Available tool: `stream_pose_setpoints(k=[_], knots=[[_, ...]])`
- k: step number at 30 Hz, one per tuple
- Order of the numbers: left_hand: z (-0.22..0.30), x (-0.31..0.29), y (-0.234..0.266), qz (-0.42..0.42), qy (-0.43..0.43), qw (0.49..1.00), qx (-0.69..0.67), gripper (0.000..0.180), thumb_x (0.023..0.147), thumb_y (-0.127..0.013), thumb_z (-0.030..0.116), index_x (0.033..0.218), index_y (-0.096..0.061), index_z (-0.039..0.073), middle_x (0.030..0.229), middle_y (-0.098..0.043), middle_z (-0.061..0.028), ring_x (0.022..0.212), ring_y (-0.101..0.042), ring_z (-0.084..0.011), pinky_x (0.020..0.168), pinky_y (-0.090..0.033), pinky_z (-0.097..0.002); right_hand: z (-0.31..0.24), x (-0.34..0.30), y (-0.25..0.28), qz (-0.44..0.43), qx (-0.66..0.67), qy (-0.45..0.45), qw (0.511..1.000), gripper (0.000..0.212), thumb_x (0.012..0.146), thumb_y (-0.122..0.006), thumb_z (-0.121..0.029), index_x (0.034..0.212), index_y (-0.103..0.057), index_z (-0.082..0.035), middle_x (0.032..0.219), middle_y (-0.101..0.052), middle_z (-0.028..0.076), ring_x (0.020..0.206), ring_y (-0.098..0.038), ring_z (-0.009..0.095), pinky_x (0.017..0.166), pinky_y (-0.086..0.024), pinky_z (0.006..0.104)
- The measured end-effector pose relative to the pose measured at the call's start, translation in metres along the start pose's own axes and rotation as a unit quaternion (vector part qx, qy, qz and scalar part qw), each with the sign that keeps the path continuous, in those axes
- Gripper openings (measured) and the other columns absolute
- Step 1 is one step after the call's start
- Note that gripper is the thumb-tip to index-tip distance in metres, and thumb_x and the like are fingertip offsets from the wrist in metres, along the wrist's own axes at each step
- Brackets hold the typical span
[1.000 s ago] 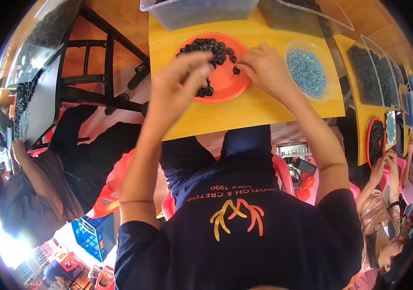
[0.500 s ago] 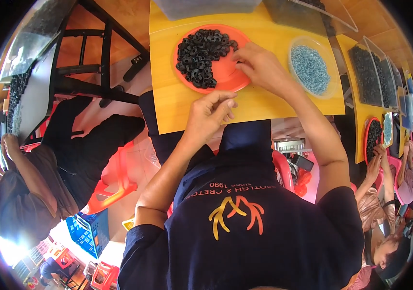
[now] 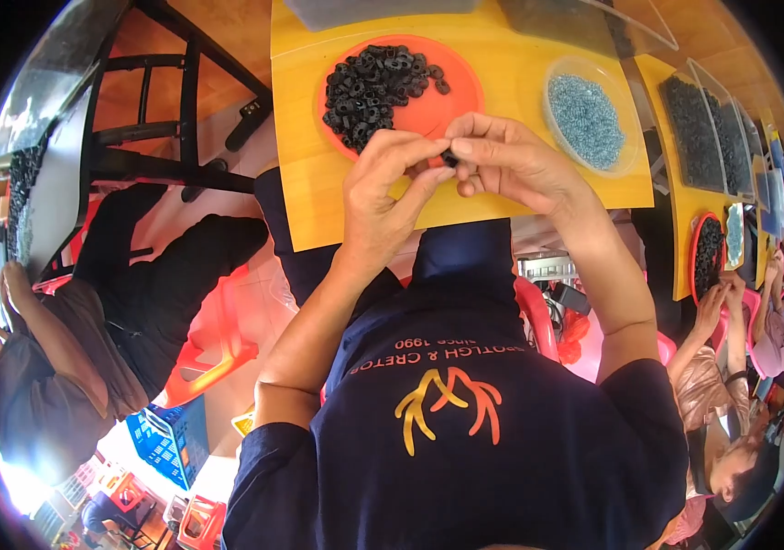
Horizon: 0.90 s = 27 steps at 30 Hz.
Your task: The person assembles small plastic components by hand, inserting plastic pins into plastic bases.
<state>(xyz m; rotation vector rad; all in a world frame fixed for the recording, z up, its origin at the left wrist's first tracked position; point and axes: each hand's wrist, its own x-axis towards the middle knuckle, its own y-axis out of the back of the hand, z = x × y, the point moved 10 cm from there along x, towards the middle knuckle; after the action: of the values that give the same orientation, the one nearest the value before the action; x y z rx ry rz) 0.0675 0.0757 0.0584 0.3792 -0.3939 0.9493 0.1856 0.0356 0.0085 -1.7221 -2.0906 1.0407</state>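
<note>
Over the near edge of the yellow table, my two hands meet fingertip to fingertip. A small black plastic-looking part (image 3: pixel 449 159) shows between them. My left hand (image 3: pixel 381 188) pinches it from the left with thumb and forefinger. My right hand (image 3: pixel 518 163) is closed on it from the other side, its thumb and fingers covering most of the part. Just beyond lies a red round plate (image 3: pixel 433 110), with a pile of similar black ring-like parts (image 3: pixel 372 92) over its left side. Right of my right hand stands a clear round tub (image 3: pixel 631 151) of tiny blue-grey pieces (image 3: pixel 584 119).
Clear plastic bins (image 3: pixel 383 11) line the table's far side. To the left stands a black metal frame (image 3: pixel 186 119), with a seated person (image 3: pixel 62 348) beside it. At right, another person (image 3: pixel 712 367) works by a second red plate (image 3: pixel 705 220).
My right hand has left the plate's right side and come back toward me, meeting my left hand. The black part now shows between them. The view has shifted slightly.
</note>
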Motion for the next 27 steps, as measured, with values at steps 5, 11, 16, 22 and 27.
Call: stream_pose_setpoints(k=[5, 11, 16, 22, 27], knots=[[-0.003, -0.021, 0.002, -0.006, -0.003, 1.000, -0.002, 0.019, 0.083, -0.072, -0.007, 0.101, -0.067, -0.001, 0.101, -0.064, -0.0114, 0.082, -0.065, -0.0133, 0.068, -0.053, -0.0257, -0.002, -0.004, 0.004, 0.079, -0.272, -0.008, 0.959, 0.021, 0.094, -0.069, -0.024, 0.099, -0.068, -0.004, 0.084, -0.063, -0.002, 0.075, -0.060, 0.006, 0.065, -0.049, 0.0244], [-0.050, -0.056, -0.002, -0.038, 0.175, 0.979, -0.095, 0.019, 0.093, -0.063, -0.005, 0.112, -0.058, -0.002, 0.106, -0.065, -0.0109, 0.085, -0.066, -0.0145, 0.075, -0.055, -0.0268, -0.046, 0.013, -0.002, 0.139, -0.682, 0.240, 0.677, 0.014, 0.088, -0.067, -0.015, 0.099, -0.072, -0.009, 0.086, -0.064, 0.007, 0.081, -0.063, 0.025, 0.072, -0.050, 0.0359], [-0.056, -0.059, 0.000, -0.002, 0.215, 0.971, -0.105, 0.013, 0.091, -0.067, -0.004, 0.102, -0.060, -0.003, 0.094, -0.065, -0.0072, 0.078, -0.065, -0.0116, 0.069, -0.052, -0.0235, -0.034, 0.037, -0.007, 0.081, -0.785, 0.281, 0.547, 0.021, 0.083, -0.066, -0.009, 0.102, -0.074, -0.014, 0.091, -0.061, 0.006, 0.092, -0.060, 0.027, 0.078, -0.047, 0.0389], [-0.059, -0.060, 0.001, 0.012, 0.239, 0.963, -0.126, 0.013, 0.091, -0.067, -0.003, 0.103, -0.060, -0.003, 0.096, -0.065, -0.0070, 0.078, -0.064, -0.0114, 0.070, -0.051, -0.0239, -0.027, 0.050, -0.005, 0.038, -0.795, 0.301, 0.526, 0.027, 0.082, -0.063, -0.011, 0.103, -0.076, -0.021, 0.096, -0.062, 0.004, 0.099, -0.058, 0.023, 0.085, -0.043, 0.0376], [-0.058, -0.060, 0.004, 0.007, 0.241, 0.963, -0.120, 0.013, 0.091, -0.067, -0.002, 0.103, -0.060, -0.003, 0.097, -0.065, -0.0072, 0.079, -0.063, -0.0116, 0.071, -0.051, -0.0244, -0.026, 0.052, -0.012, 0.021, -0.836, 0.288, 0.467, 0.027, 0.084, -0.061, -0.013, 0.103, -0.076, -0.022, 0.098, -0.062, 0.003, 0.099, -0.058, 0.022, 0.084, -0.042, 0.0368]])
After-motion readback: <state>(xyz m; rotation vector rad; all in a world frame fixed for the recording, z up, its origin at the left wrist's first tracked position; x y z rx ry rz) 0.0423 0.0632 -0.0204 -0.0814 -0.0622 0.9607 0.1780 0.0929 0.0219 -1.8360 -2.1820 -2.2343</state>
